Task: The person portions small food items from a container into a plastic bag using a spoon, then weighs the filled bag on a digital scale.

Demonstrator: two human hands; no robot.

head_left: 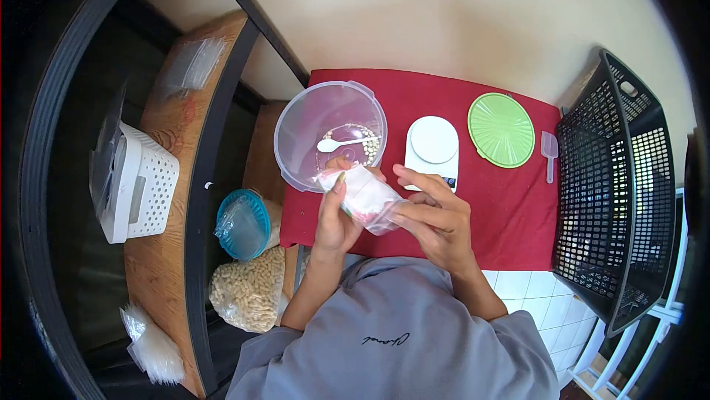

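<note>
Plastic bag (364,197) clasped by both hands at the table's near edge.
Left hand (336,219) and right hand (433,222) are closed round it; bowl (330,134) and scale (432,150) lie just beyond, with bare red cloth (510,208) to the right.

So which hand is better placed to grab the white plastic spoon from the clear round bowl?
Probably the left hand: its fingertips sit just below the white plastic spoon at the clear round bowl's rim.

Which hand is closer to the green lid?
Right. The right hand sits below and left of the green lid; the left hand is farther left, beyond the plastic bag both hold.
</note>
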